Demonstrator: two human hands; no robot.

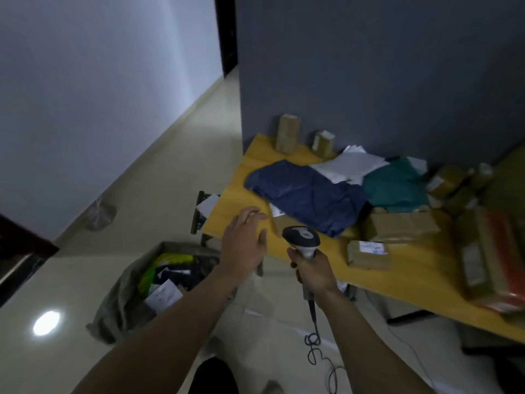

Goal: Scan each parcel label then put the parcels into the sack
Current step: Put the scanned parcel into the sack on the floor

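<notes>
My right hand (314,273) grips the handle of a grey barcode scanner (301,237), whose head points toward the yellow table (412,282). Its cable (314,345) hangs to the floor. My left hand (245,241) hovers empty over the table's near left edge, fingers spread. Beyond it lie a dark blue soft parcel (308,194), a green soft parcel (397,184), white mailers (349,164) and several brown boxes, one with a label (368,254). The grey-green sack (125,302) stands open on the floor to the left, holding several parcels.
A large orange-taped carton (488,260) sits at the table's right end. Two small boxes (288,133) stand against the dark wall behind the table. A clear plastic bag (99,213) lies by the left wall. A bright light reflection marks the tiled floor.
</notes>
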